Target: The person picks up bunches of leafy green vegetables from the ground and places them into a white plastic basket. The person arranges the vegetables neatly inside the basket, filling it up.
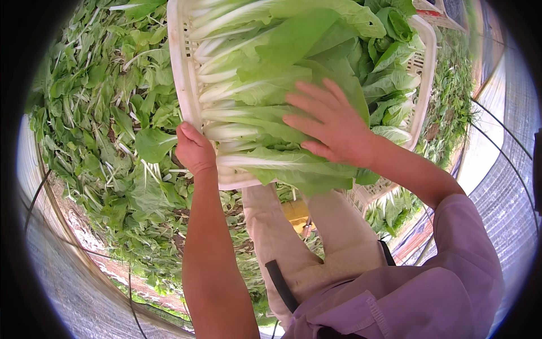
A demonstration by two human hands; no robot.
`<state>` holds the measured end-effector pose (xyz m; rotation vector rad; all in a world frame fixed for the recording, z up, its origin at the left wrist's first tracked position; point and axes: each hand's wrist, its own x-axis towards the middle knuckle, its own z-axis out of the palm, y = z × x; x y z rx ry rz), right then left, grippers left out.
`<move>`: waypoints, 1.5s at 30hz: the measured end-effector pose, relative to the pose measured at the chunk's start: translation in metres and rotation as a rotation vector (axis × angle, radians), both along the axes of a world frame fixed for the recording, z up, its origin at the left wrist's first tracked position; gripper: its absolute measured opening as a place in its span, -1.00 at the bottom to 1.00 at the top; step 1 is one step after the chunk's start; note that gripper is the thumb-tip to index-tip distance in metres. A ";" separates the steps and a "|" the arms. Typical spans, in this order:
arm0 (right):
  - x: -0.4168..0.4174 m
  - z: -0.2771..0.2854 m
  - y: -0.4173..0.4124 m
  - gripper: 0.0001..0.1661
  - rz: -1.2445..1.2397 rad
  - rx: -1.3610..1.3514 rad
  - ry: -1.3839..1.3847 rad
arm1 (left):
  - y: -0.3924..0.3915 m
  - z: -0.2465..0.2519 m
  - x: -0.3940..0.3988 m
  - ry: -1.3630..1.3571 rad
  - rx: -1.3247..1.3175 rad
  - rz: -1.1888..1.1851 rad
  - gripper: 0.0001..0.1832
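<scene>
A white plastic crate [182,80] full of leafy greens [275,91] is in front of me. The pale stalks lie in a row along the crate's left side, with their leaves spread towards the middle. More heads are packed along the right side, stalks facing outward. My left hand [195,147] grips the crate's left rim near the front corner, thumb on top. With its fingers apart, my right hand [332,127] rests on the leaves and grasps nothing. At the crate's front edge, some leaves hang over my trousers.
Loose leaves and cut stalks [106,106] cover the ground to the left. A second crate [372,190] is partly hidden at my right leg, with greens beside it. Something yellow [297,214] shows between my legs. Plastic sheeting [504,178] and thin dark hoops run along the right.
</scene>
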<state>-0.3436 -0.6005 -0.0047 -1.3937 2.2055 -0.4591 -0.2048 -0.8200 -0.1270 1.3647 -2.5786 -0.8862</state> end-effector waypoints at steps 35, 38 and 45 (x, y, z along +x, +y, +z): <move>0.100 -0.128 0.041 -0.79 -1.173 0.017 -0.357 | 0.093 -0.016 0.007 -0.244 0.508 -0.998 -0.77; 0.110 -0.112 0.042 -0.78 -1.144 0.107 -0.375 | 0.095 -0.013 0.007 -0.393 0.475 -0.969 -0.78; 0.206 -0.024 0.053 -0.81 -1.207 -0.356 -0.181 | 0.099 0.046 0.022 -0.299 0.738 -0.982 -0.88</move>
